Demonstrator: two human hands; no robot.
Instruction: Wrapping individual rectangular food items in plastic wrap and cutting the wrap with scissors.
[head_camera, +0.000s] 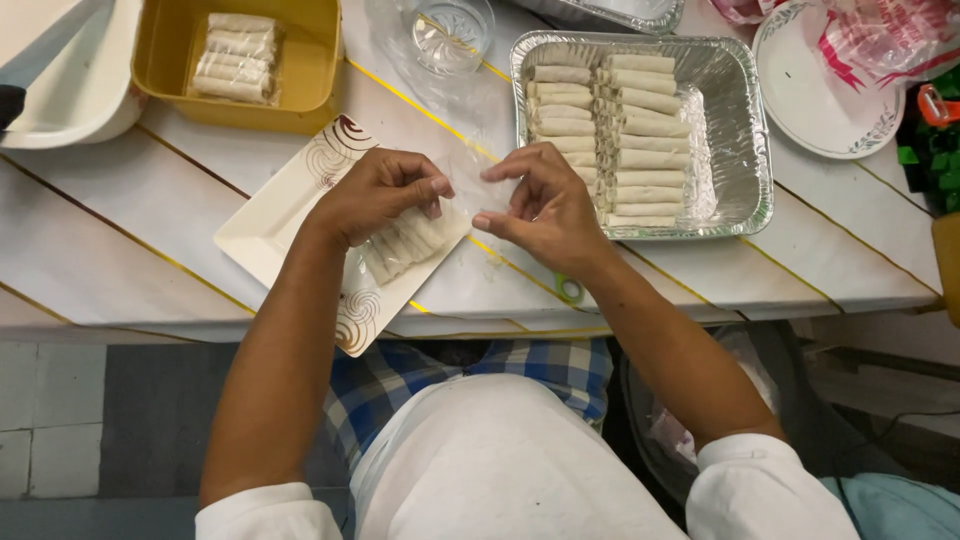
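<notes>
My left hand (380, 195) and my right hand (540, 205) both pinch a clear plastic bag (465, 180) over a cream rectangular plate (270, 225). Several pale rolled pastries (405, 245) lie in the bag's lower part, resting on the plate under my left hand. To the right of my right hand stands a foil tray (745, 150) with two rows of the same rolls (610, 130).
A yellow tub (310, 80) at the back holds a wrapped pack of rolls (235, 55). A glass dish (450, 35) sits behind the hands, a white round plate (815, 105) and a plastic bag at the back right, a white container (80, 90) at the far left.
</notes>
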